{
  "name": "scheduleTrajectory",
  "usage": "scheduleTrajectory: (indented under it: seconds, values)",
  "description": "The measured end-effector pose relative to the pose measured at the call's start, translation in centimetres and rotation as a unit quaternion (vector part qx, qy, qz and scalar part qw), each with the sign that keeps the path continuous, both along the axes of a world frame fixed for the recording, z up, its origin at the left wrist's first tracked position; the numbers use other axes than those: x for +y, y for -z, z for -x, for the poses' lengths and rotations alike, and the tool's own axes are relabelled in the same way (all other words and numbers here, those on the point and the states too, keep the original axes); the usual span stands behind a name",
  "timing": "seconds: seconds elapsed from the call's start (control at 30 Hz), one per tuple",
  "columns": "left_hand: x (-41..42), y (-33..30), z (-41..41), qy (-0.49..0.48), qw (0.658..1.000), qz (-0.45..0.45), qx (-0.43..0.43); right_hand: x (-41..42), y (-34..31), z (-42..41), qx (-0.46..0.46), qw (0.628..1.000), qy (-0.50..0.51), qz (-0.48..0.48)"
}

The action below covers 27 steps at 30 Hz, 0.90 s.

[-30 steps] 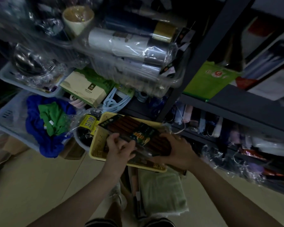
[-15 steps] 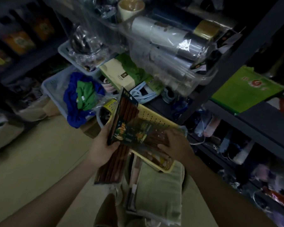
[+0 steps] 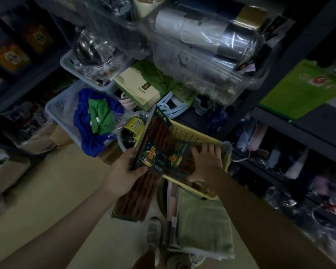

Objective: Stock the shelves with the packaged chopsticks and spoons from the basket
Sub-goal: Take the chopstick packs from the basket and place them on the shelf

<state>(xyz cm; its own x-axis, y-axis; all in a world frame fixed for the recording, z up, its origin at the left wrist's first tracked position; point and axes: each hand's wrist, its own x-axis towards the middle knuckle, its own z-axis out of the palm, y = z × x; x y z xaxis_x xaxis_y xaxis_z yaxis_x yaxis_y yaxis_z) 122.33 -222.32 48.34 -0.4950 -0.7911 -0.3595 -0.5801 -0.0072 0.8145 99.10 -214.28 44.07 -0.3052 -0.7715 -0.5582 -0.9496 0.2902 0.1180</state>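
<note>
Left hand [image 3: 124,171] gripped a chopstick pack [image 3: 153,150] mid-length; right hand [image 3: 206,162] lay flat, fingers straight, on packs in the yellow basket [image 3: 194,135]. Pack looked light, stiff, slick-wrapped: best held at the card band.

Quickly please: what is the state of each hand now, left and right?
Left hand: grips a chopstick pack, lifted beside the yellow basket.
Right hand: open, fingers spread on packs inside the basket.

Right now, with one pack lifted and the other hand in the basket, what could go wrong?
1. The left hand grips the long chopstick pack only near its middle, standing on end, so it could slip or tip.
2. The right hand presses flat on packs in the yellow basket, whose support is hidden; it might tilt and spill.
</note>
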Motion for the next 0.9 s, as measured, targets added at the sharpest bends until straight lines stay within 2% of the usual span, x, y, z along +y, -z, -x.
scheduleTrajectory:
  seconds: [0.23, 0.37, 0.47, 0.57, 0.63, 0.77, 0.9]
  values:
    - [2.5, -4.7, 1.8, 0.094, 0.995, 0.011, 0.028, 9.1, -7.1, 1.1, -0.004, 0.987, 0.126, 0.095]
    - [6.6, -8.4, 4.9, 0.144, 0.987, 0.028, 0.068, 17.4, -10.7, 3.1, -0.004, 0.961, 0.232, 0.152]
    - [10.5, -11.0, 8.0, 0.168, 0.979, 0.041, 0.108, 24.6, -13.0, 5.1, -0.047, 0.910, 0.348, 0.220]
    - [15.7, -13.2, 11.9, 0.181, 0.970, 0.036, 0.156, 32.5, -15.0, 7.3, -0.088, 0.840, 0.439, 0.306]
    - [20.0, -14.7, 14.8, 0.188, 0.962, 0.021, 0.196, 37.8, -16.2, 9.0, -0.098, 0.801, 0.468, 0.360]
    - [28.3, -18.2, 21.6, 0.228, 0.935, 0.029, 0.271, 47.7, -18.8, 13.7, -0.098, 0.745, 0.487, 0.445]
    - [34.2, -21.7, 28.2, 0.258, 0.909, 0.010, 0.327, 54.8, -23.3, 18.4, -0.090, 0.674, 0.526, 0.511]
